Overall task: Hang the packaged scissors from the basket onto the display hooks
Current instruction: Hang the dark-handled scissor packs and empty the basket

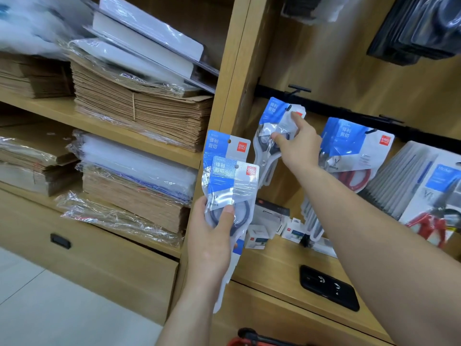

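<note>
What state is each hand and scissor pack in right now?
right hand: pinches pack at hook, index finger straight by its hang hole.
pack at hook: hang hole at the hook tip; fully on or not, cannot tell.
left hand: grips two spare packs.
two spare packs: upright, overlapped, not hung.
red-handled pack: hung, untouched.
phone: lying flat on the ledge.

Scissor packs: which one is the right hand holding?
The pack up at the black hook, in the right hand. The left hand holds two packs lower; the red-handled pack hangs untouched.
</note>
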A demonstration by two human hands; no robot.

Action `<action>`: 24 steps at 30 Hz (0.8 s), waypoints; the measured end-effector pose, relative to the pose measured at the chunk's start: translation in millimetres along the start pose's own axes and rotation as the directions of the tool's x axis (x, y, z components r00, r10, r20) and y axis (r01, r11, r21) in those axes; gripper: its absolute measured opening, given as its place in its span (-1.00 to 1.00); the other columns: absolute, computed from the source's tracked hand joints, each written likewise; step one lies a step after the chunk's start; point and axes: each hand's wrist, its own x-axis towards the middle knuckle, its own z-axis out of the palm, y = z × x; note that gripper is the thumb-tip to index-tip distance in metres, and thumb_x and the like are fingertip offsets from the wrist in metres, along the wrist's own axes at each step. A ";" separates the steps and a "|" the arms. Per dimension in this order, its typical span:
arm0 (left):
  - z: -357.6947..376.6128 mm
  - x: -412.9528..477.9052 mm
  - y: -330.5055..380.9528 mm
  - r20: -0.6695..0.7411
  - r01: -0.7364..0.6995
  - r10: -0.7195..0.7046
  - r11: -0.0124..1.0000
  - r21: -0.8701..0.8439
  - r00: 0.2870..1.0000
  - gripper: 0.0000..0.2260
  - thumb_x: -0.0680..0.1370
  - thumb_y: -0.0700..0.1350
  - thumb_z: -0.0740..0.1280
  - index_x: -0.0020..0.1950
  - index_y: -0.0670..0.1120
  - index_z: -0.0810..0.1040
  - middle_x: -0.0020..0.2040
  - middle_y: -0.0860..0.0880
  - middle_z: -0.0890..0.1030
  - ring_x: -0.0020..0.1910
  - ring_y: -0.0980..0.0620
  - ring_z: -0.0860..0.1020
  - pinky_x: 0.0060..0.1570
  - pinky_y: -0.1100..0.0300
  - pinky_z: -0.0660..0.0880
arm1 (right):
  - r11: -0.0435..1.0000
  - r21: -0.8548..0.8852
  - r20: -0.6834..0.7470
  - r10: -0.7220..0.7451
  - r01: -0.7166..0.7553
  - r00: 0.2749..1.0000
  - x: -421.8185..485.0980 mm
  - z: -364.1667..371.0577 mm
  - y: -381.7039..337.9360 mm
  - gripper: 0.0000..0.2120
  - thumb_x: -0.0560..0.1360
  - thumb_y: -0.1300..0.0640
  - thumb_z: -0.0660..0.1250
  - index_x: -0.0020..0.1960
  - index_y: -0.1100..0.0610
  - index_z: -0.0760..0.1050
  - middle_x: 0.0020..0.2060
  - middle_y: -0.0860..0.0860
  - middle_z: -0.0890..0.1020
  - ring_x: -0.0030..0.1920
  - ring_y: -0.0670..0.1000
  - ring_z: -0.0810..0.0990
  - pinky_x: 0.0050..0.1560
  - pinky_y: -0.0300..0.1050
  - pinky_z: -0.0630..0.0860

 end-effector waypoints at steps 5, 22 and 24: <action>-5.4 -2.2 2.4 0.023 0.001 -0.001 1.000 0.000 1.000 -0.78 0.64 -0.12 0.40 0.25 0.11 0.55 0.07 0.14 0.72 0.05 0.15 0.69 -0.11 0.29 0.61 | 0.989 -0.147 -0.011 -0.003 0.001 1.000 -23.6 -0.4 6.9 -0.30 0.59 -0.02 0.42 0.63 -0.09 0.18 0.38 0.04 0.41 0.20 -0.06 0.49 0.05 -0.28 0.43; 1.7 -0.9 -4.7 0.019 -0.080 0.079 0.995 0.061 0.997 -0.86 0.68 -0.08 0.33 0.16 0.18 0.55 0.07 0.08 0.72 0.07 0.09 0.70 0.07 0.02 0.64 | 0.938 0.344 0.126 -0.005 -0.039 0.992 -95.1 -34.1 -7.2 -0.42 0.51 0.29 0.50 0.40 -0.12 0.42 0.01 -0.01 0.71 -0.10 -0.10 0.72 -0.15 -0.30 0.62; -0.3 0.7 -6.6 0.009 -0.080 0.080 0.991 0.108 0.997 -0.83 0.68 -0.09 0.31 0.13 0.21 0.53 0.02 0.10 0.72 0.00 0.02 0.71 0.01 -0.10 0.65 | 0.952 0.305 0.046 -0.033 0.018 0.998 -70.7 -31.8 -12.5 -0.46 0.52 0.24 0.50 0.41 -0.10 0.47 0.07 0.01 0.69 -0.08 -0.08 0.72 -0.09 -0.25 0.65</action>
